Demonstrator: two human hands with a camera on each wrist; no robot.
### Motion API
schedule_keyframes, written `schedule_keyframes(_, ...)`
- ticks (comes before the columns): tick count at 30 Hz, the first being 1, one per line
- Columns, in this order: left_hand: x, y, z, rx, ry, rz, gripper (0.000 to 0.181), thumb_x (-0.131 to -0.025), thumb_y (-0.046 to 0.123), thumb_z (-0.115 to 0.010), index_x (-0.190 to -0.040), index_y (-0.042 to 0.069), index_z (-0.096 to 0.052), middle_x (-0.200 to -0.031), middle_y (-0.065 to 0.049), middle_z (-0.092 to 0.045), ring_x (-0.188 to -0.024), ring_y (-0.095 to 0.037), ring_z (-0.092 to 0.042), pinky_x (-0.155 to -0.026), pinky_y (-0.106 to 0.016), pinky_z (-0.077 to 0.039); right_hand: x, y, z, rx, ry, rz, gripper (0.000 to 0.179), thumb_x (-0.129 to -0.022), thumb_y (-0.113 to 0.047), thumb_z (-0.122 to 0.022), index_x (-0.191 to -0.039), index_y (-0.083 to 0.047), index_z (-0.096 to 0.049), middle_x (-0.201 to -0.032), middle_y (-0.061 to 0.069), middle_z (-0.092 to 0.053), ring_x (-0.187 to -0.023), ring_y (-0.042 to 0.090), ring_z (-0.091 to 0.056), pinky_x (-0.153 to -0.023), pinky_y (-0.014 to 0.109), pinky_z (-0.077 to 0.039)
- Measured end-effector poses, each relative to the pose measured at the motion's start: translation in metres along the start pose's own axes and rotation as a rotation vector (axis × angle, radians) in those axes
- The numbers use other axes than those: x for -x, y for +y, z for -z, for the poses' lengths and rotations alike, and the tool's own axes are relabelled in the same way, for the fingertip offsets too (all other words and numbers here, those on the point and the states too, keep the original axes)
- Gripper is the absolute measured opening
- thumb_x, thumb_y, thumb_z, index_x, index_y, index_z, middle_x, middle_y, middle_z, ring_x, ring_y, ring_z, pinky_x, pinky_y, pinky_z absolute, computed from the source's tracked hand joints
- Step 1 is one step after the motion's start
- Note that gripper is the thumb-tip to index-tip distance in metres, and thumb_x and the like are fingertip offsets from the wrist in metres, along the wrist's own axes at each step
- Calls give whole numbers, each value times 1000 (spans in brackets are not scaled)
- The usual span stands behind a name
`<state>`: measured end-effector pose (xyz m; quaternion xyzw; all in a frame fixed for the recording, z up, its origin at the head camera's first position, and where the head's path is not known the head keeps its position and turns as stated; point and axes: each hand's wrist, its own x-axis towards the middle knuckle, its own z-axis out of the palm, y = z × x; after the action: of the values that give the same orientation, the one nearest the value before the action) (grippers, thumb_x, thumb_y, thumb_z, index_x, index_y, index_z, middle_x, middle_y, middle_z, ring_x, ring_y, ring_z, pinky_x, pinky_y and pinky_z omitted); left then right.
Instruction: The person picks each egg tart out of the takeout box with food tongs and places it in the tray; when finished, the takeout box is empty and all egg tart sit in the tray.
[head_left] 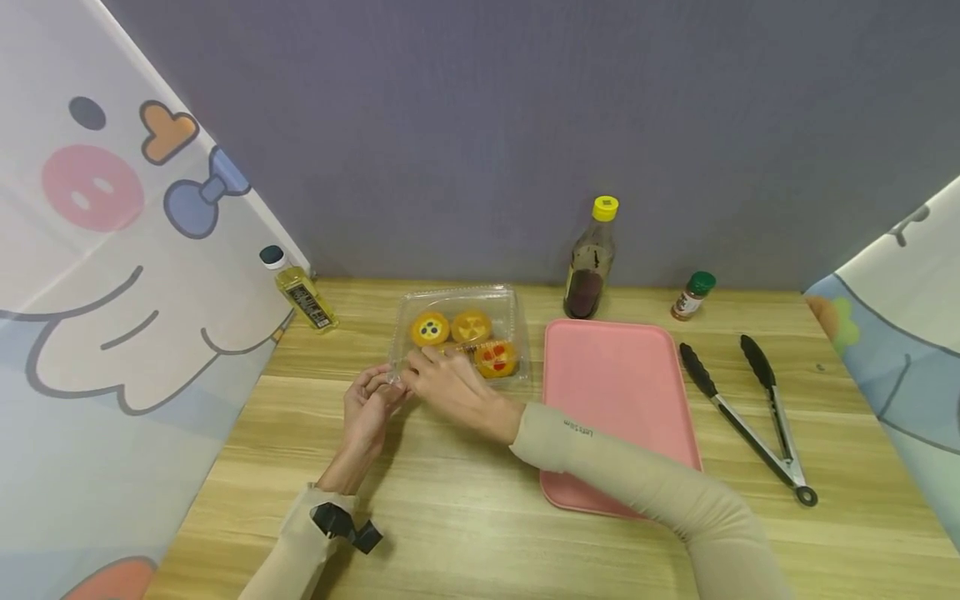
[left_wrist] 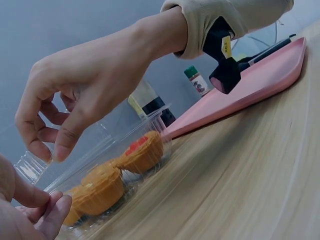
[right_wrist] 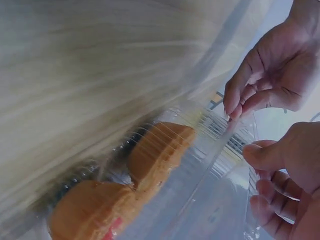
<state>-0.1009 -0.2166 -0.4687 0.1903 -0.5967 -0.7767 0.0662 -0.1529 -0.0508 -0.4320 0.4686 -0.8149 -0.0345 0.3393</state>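
A clear plastic clamshell box (head_left: 517,329) holds several tarts (head_left: 471,327) with yellow, dark-dotted and red toppings. At its front left corner my left hand (head_left: 367,408) pinches the rim between thumb and fingers, as the right wrist view shows. Just beside it, my right hand (head_left: 450,387) reaches across the box front, thumb and fingertips pinching the edge of the transparent lid (right_wrist: 220,200). In the left wrist view the tarts (left_wrist: 102,195) sit inside, behind the clear wall. The right hand covers part of the front tarts in the head view.
Right of the box lies a pink tray (head_left: 615,375), partly under my right sleeve. Black-tipped tongs (head_left: 757,433) lie beyond it. A dark sauce bottle (head_left: 588,275), a green-capped spice jar (head_left: 692,298) and an oil bottle (head_left: 303,296) stand toward the back.
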Motion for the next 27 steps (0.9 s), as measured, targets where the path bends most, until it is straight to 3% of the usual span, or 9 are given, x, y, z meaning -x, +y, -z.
schedule_keyframes(8,0,0,-2,4,-25,-22,35,-94,-14,-57,-122,6,-51,-90,8,-64,-79,-7,-72,-83,-24,-64,-6,5,7,-24,-77,-5,11,-99,-30,-70,-108,-29,-76,-100,-10,-71,-78,5,-64,-52,17,-46)
schedule_keyframes(12,2,0,-1,16,-38,-17,36,-94,-15,-55,-123,6,-49,-89,7,-64,-79,-8,-72,-84,-25,-64,-12,11,15,-60,-137,-28,18,-97,-18,-71,-112,-29,-73,-108,-8,-71,-82,6,-65,-46,16,-44)
schedule_keyframes(19,9,1,-2,-21,-83,5,35,-97,-11,-56,-127,2,-43,-93,3,-61,-86,-11,-74,-94,-28,-63,-24,20,31,-53,-174,-57,25,-94,-18,-75,-118,-26,-70,-125,-7,-70,-86,8,-68,-45,18,-47)
schedule_keyframes(24,10,1,0,10,-75,47,35,-100,-9,-53,-131,2,-42,-90,4,-67,-84,-11,-74,-94,-30,-63,-18,21,26,-30,-92,-34,24,-98,-8,-69,-117,-23,-70,-121,-8,-71,-89,9,-68,-48,16,-50)
schedule_keyframes(27,8,3,4,-28,-81,64,40,-100,-6,-53,-137,1,-40,-93,2,-68,-84,-11,-73,-93,-30,-64,-13,22,25,-7,-16,-36,20,-99,-8,-66,-113,-23,-70,-114,-7,-71,-88,9,-68,-47,17,-47)
